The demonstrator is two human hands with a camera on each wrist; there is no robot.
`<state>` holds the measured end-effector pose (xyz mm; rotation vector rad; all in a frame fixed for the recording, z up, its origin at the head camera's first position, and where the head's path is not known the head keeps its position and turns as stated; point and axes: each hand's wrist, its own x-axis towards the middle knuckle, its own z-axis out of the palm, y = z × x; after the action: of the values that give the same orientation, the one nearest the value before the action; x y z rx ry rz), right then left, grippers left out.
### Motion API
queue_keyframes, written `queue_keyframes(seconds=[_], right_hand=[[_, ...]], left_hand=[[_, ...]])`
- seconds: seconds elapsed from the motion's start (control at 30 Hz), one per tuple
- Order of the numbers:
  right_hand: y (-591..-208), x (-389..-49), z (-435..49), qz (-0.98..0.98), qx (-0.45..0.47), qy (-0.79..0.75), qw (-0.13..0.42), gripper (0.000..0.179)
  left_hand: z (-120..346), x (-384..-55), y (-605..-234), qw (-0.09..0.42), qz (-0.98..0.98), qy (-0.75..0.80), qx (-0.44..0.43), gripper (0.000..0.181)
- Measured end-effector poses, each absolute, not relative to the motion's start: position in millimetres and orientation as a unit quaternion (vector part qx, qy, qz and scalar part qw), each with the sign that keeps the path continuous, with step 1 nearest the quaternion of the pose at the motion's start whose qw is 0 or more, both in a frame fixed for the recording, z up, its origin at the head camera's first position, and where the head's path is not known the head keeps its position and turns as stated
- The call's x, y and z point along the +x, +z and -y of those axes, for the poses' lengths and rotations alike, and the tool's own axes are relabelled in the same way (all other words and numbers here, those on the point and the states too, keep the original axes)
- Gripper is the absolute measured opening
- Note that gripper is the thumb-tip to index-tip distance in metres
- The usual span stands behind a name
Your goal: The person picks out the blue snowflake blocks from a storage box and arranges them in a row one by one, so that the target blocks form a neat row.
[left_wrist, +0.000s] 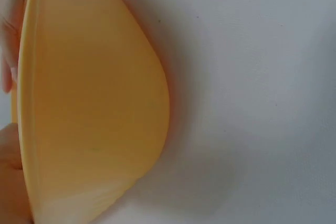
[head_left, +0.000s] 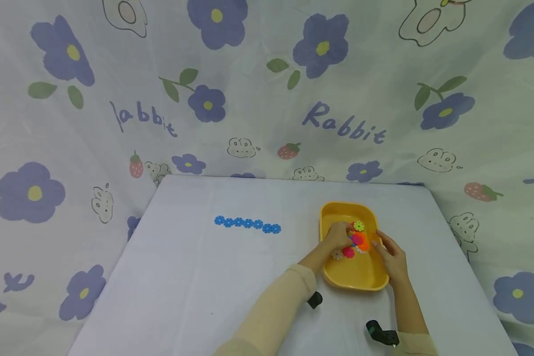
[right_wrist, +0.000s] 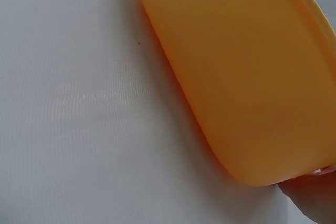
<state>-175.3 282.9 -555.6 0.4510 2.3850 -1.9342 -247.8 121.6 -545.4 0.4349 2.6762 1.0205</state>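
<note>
A yellow plastic tray (head_left: 344,277) holds several small flower-shaped pieces in pink, orange, yellow-green and white. The left hand (head_left: 338,235) reaches over the tray's left rim, its fingertips down among the pieces beside a pink flower piece (head_left: 357,240). Whether it pinches one is hidden. At the right rim, the right hand (head_left: 393,257) grips the tray with the thumb on the inner side. Both wrist views show mostly the tray's outer wall (left_wrist: 100,87), with part of the right hand (right_wrist: 310,198) at the lower right corner of the right wrist view.
A row of several blue flower pieces (head_left: 247,223), joined in a chain, lies left of the tray on the white tabletop (head_left: 182,287). Behind the table hangs a patterned cloth (head_left: 258,109). Dark wrist devices (head_left: 381,334) sit near both sleeves.
</note>
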Motion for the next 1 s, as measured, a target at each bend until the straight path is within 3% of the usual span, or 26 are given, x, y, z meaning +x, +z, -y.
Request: queue_keyframes(seconds=[0.43, 0.63, 1.0], right_hand=[[-553, -176, -283, -0.772, 0.151, -0.617, 0.019, 0.058], [-554, -175, -282, -0.767, 0.150, -0.624, 0.026, 0.059], [-555, -175, -282, -0.761, 0.159, -0.628, 0.029, 0.060]], left_hand=[[-131, -247, -547, 0.164, -0.936, 0.256, 0.179, 0.044], [-131, -244, -548, 0.194, -0.928, 0.275, 0.159, 0.034], [-132, -241, -548, 0.185, -0.932, 0.270, 0.153, 0.025]])
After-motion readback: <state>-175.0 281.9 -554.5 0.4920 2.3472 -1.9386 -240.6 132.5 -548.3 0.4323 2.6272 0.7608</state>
